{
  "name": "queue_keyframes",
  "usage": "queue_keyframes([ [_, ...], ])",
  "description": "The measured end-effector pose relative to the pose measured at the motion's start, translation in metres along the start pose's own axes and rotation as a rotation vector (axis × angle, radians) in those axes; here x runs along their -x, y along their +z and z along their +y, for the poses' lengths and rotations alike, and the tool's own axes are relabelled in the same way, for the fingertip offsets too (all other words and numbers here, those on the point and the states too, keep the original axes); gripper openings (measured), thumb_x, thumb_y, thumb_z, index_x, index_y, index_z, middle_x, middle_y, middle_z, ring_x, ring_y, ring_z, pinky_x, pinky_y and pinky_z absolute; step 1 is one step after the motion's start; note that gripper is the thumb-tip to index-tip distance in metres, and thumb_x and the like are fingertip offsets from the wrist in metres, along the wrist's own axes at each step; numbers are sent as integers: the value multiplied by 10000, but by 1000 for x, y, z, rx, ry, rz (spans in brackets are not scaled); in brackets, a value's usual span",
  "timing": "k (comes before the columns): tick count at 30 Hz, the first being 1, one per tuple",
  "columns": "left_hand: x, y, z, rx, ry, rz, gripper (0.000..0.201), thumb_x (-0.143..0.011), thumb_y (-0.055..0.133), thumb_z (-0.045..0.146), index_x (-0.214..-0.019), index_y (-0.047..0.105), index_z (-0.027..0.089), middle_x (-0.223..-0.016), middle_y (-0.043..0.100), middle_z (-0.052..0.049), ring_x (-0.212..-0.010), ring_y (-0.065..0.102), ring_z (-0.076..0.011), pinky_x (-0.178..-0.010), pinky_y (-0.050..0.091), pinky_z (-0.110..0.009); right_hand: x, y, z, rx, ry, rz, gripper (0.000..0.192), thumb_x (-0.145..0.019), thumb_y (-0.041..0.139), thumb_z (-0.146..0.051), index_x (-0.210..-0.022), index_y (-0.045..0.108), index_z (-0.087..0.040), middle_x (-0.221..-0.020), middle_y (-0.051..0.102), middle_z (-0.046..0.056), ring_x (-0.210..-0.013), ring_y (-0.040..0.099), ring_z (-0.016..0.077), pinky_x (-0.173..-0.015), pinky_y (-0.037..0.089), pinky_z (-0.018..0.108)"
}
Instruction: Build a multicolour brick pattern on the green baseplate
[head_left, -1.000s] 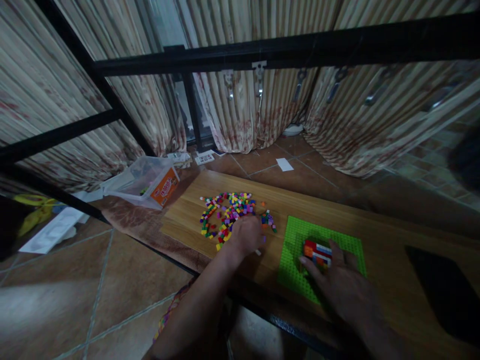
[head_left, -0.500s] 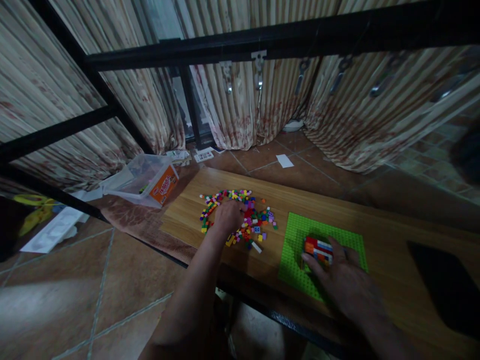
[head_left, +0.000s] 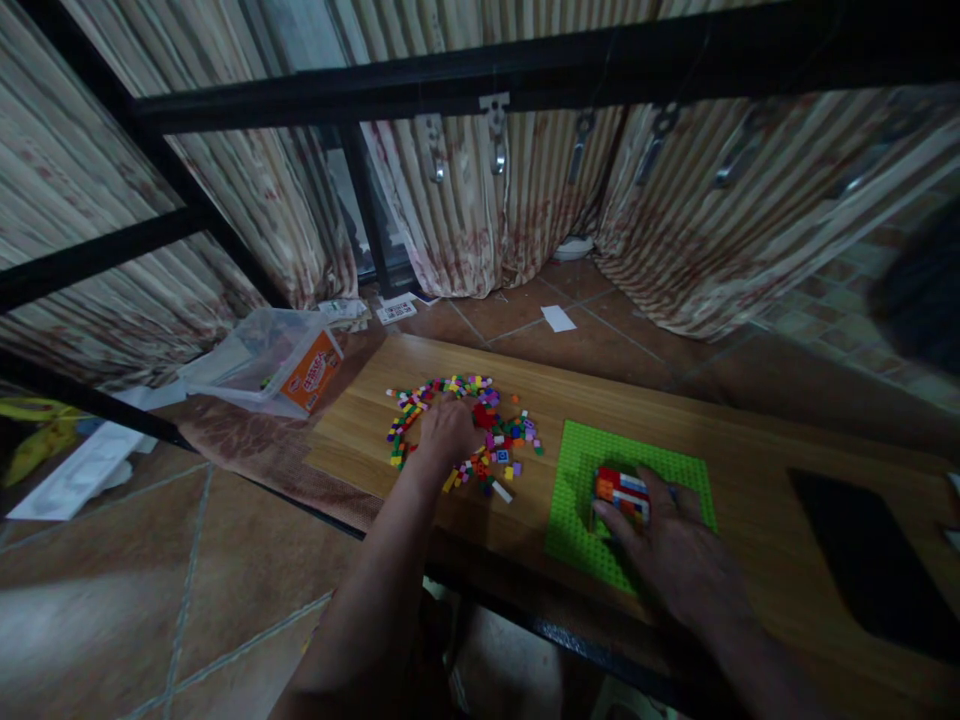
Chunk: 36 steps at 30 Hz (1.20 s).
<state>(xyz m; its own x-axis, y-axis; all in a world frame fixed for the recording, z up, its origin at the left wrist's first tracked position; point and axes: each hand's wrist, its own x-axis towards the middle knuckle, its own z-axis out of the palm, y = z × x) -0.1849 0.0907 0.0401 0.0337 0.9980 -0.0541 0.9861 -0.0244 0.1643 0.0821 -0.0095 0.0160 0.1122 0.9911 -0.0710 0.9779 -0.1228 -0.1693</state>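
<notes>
The left hand (head_left: 444,432) rests palm down in the pile of small coloured bricks (head_left: 480,440) scattered on the wooden board (head_left: 360,440); whether its fingertips pinch a brick cannot be told, since the back of the hand hides them. The right hand (head_left: 675,560) lies on the green baseplate (head_left: 577,500) (just right of the pile), its fingers loosely spread around a small block of joined bricks (head_left: 621,494) that stands on the plate. A clear plastic box (head_left: 262,360) with an orange label sits left of the board, and a dark mat (head_left: 862,560) lies at the far right.
</notes>
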Motion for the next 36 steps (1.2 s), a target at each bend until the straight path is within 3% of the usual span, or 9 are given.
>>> queue_keyframes([
  [6,-1,-3,2,-4,-25,-26,520,-769,600,371,-1247,595,168,-1117,668,-139,-1112,590,-268,-940,466,-344,1,-1,-1,0,-15,19,778,-866,262,-700,-1382,379,-130,-1252,499,217,-808,670,277,-714,521,402],
  [12,-1,-6,3,-21,-10,-44,482,-780,578,301,-1236,589,144,-1110,677,-131,-1149,566,-266,-953,454,-343,0,-1,0,-20,-19,25,769,-864,279,-698,-1358,422,-127,-1252,501,217,-787,668,262,-721,520,399],
  [17,-1,-7,5,10,-36,-77,439,-745,607,332,-1138,632,140,-1082,659,-156,-1081,595,-290,-886,481,-342,0,-2,1,-21,-19,15,738,-874,294,-677,-1363,429,-140,-1237,522,206,-845,664,281,-746,515,413],
  [24,0,-9,8,24,-96,-63,554,-650,708,383,-1147,595,166,-1163,581,-173,-987,620,-302,-820,499,-352,-6,-10,8,-169,-20,27,626,-924,292,-581,-1402,394,-190,-1276,547,156,-953,649,281,-810,499,410],
  [31,-4,-8,9,67,-46,-23,266,-702,644,299,-933,651,166,-916,685,-114,-914,640,-270,-781,484,-314,-18,-21,24,-341,89,114,609,-949,258,-529,-1354,457,-120,-1215,623,171,-1071,610,291,-917,452,409],
  [36,-7,-15,7,157,-18,-49,169,-720,594,283,-825,654,166,-771,694,-63,-776,637,-218,-670,435,-268,-25,-30,38,-485,170,230,610,-944,237,-550,-1156,608,-114,-992,698,160,-910,656,278,-799,468,367],
])
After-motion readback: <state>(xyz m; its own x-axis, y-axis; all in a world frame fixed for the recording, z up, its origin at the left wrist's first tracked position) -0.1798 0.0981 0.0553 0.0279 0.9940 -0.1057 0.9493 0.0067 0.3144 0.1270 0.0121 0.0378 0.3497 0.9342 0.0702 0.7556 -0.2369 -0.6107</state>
